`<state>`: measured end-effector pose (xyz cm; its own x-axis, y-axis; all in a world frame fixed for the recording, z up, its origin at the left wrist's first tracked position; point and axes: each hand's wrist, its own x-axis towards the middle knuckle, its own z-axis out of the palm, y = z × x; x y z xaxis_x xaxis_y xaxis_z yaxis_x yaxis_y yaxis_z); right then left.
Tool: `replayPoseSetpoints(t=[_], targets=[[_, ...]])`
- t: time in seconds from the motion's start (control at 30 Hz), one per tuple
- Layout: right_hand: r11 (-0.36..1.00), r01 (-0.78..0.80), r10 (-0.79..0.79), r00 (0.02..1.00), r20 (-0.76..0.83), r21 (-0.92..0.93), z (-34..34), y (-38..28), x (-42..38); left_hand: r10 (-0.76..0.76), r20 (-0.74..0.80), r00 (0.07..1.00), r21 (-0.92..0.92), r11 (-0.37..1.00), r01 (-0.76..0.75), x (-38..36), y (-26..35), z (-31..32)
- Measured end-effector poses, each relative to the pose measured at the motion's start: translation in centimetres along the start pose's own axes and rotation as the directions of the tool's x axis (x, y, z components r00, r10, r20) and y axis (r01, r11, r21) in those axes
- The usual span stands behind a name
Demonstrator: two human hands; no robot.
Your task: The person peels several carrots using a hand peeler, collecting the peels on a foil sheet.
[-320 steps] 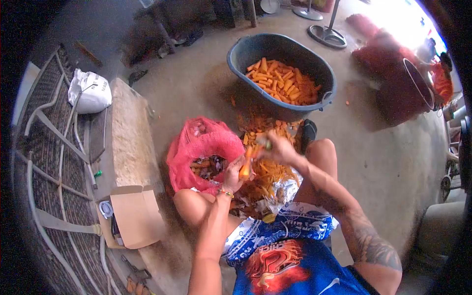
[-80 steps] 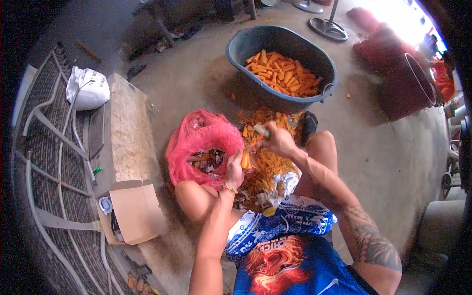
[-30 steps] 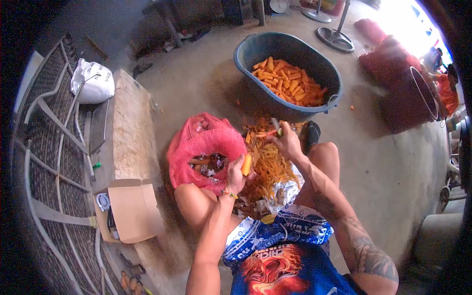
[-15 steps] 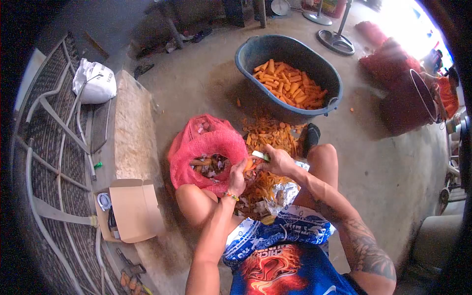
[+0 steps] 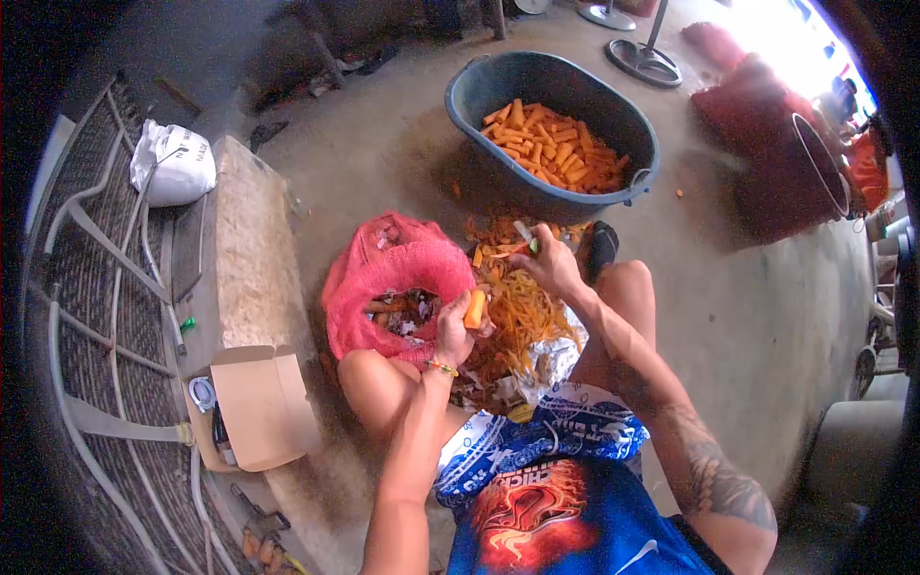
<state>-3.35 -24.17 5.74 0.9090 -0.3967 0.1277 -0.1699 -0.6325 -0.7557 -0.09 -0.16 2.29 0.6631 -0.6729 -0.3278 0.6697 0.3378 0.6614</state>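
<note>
My left hand [image 5: 454, 329] is closed around a carrot [image 5: 474, 310], whose bright orange, peeled-looking end points up. It is at the right rim of a pink mesh sack [image 5: 359, 264], which holds carrots and pale scraps. My right hand [image 5: 553, 261] grips a small peeler [image 5: 523, 231] with a pale top and a bit of green, held up and apart from the carrot. Below both hands lies a heap of orange peelings [image 5: 522, 311], with crumpled silvery wrapping [image 5: 554, 362] at its near side.
A large dark tub [image 5: 647, 177] of peeled carrots stands ahead. On the left are an open cardboard box [image 5: 278, 412], a white sack [image 5: 174, 163] and a metal-framed bench [image 5: 91, 383]. A dark red barrel [image 5: 767, 196] lies tipped at right, near red mesh sacks [image 5: 752, 101].
My right hand has moved up and away from the left, taking the peeler off the carrot. My left hand has turned the carrot more upright. The view has shifted slightly.
</note>
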Motion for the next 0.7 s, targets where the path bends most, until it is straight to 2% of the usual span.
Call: replayPoseSetpoints(t=[0.03,0.07,0.13,0.17,0.23,0.3,0.33,0.47,0.5,0.57,0.63,0.67,0.7], targets=[[0.998,0.016,-0.022,0.995,0.096,0.067,0.4,0.4,-0.3,-0.01,0.004,1.0,-0.043,0.999,0.01,-0.1,0.3,0.3],[0.99,0.028,-0.054,0.981,0.187,0.135,0.8,0.7,-0.6,-0.003,-0.063,0.998,-0.005,1.0,0.003,-0.1,0.4,0.7],[0.972,0.231,-0.234,0.92,0.314,0.048,0.6,-1.3,-2.6,0.016,-0.198,0.98,0.066,0.998,-0.003,-0.3,0.4,2.4],[0.969,0.246,-0.218,0.902,0.372,-0.029,0.3,-2.2,-3.2,0.0,-0.193,0.981,0.087,0.996,0.018,-0.3,0.4,2.3],[0.997,0.074,-0.076,0.959,0.274,0.019,-0.7,-2.8,-2.4,-0.036,-0.188,0.982,0.126,0.99,0.06,-0.5,0.3,1.4],[0.994,-0.055,0.066,0.99,0.123,-0.092,0.1,-0.3,-0.3,-0.021,-0.063,0.998,0.075,0.997,0.026,-0.5,0.4,0.3],[0.994,-0.089,0.093,0.994,0.059,-0.068,-0.5,0.0,0.3,-0.007,0.004,1.0,0.048,0.999,0.007,-0.4,0.7,0.4],[0.994,0.039,-0.038,0.999,0.006,-0.1,-0.9,0.3,-0.5,0.075,-0.049,0.996,0.035,0.997,-0.074,-0.9,1.1,1.5],[0.989,0.081,-0.082,0.997,-0.001,-0.121,-0.8,0.4,-1.0,0.135,-0.074,0.988,0.107,0.986,-0.126,-0.6,0.7,1.0],[0.988,0.109,-0.087,0.978,0.188,-0.109,-0.6,0.8,-1.2,0.254,-0.111,0.961,0.251,0.943,-0.22,0.1,-0.2,0.0],[0.985,0.132,-0.073,0.906,0.418,-0.113,-0.8,0.8,-1.4,0.202,-0.06,0.977,0.404,0.9,-0.161,-0.4,0.5,0.2],[0.983,0.159,-0.102,0.894,0.437,-0.096,-0.7,0.7,-1.9,0.172,-0.035,0.984,0.478,0.868,-0.135,-0.6,0.9,0.3],[0.979,0.186,-0.131,0.881,0.455,-0.079,-0.6,-0.1,-2.5,0.216,0.014,0.976,0.566,0.803,-0.186,-0.7,1.2,0.6]])
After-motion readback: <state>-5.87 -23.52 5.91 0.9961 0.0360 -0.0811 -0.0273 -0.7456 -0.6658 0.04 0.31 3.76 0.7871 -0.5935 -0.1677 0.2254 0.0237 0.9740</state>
